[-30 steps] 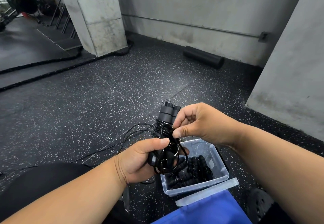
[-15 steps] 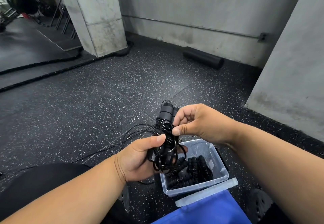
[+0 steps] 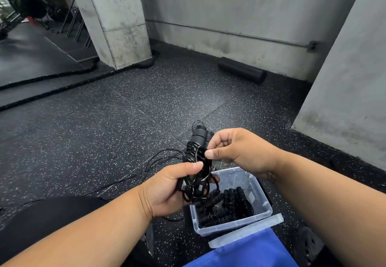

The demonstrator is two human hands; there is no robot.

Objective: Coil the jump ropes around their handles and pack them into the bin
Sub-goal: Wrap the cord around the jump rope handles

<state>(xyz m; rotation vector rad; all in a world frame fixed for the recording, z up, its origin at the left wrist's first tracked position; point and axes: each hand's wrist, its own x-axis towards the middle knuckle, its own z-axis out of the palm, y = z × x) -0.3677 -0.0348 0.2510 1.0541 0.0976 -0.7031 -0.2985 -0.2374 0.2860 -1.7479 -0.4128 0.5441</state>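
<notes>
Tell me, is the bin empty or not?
Not empty: the bin already holds coiled black ropes in its near end.

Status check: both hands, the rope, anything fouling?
Left hand grips jump rope handles. Right hand pinches cord at coil. Loose cord trails on floor; clear bin below, part filled.

You have nothing to read here: no text, label, brand, number or sign shows legibly on any surface in your view.
</notes>
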